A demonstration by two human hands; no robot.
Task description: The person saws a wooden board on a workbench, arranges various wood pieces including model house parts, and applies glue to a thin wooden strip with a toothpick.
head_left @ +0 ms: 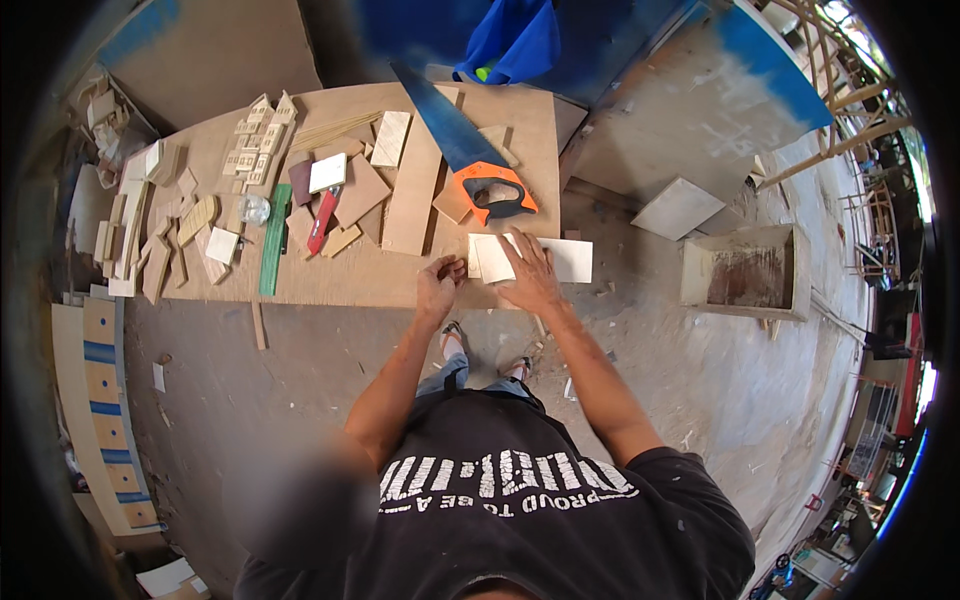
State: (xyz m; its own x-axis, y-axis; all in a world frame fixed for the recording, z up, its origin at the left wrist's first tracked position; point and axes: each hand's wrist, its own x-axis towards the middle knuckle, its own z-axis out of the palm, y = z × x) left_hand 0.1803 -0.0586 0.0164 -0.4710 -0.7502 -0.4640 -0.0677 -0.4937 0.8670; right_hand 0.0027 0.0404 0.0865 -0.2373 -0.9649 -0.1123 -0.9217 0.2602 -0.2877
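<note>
A pale, narrow board [572, 260] lies crosswise at the table's near right edge. On its left part rests a smaller pale rectangular piece [490, 262]. My right hand [530, 280] presses down over both, fingers stretched out. Just beside the board's left end is my left hand [437, 290], its fingers curled together; whatever is in them, if anything, is too small to make out. Beyond the boards lies a handsaw [455, 125] with a dark blue blade and an orange and black handle. A red utility knife [322, 218] lies farther left among wood pieces.
The wooden table [350, 285] carries several wood offcuts, a green metal strip [273, 240], a clear glass jar [254, 210] and a small wooden house model [262, 140]. Blue cloth [510, 40] hangs at the far side. An open box [748, 270] stands on the floor at right.
</note>
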